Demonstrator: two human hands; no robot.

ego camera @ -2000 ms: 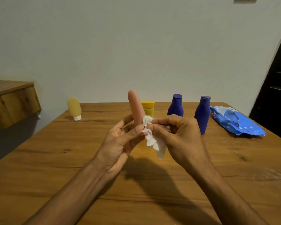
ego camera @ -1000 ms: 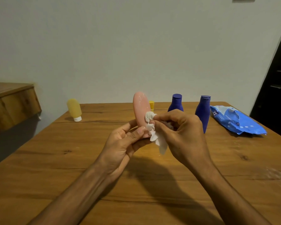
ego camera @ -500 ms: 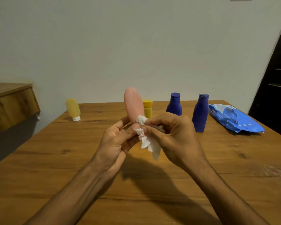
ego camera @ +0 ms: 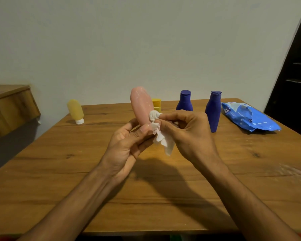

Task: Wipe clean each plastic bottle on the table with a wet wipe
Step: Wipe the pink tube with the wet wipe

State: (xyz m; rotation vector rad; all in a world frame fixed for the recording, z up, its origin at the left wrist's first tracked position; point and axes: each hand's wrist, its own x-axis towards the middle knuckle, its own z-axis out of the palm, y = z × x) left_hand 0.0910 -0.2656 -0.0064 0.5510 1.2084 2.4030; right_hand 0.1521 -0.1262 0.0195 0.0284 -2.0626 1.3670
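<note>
1. The left hand is curled round the lower end of the pink bottle and holds it upright above the table, near the middle.
2. The right hand pinches the wet wipe. A bunched part sits over a fingertip and presses on the bottle's right side, and the rest hangs loose.
3. Risk: the bottle looks wet and streaked and is gripped only at the bottom. A hard push from the wipe could twist it loose or tip it toward the two blue bottles standing far right.
4. Risk: the wad touches a small patch, so the white streaks higher up may be missed.
5. Hidden: the pink bottle's cap end lies inside the left hand, and its far face is not visible.
6. A yellow object behind it is mostly covered, so I cannot tell what it is.
7. Whether the yellow bottle at far left has been wiped cannot be judged.
</note>
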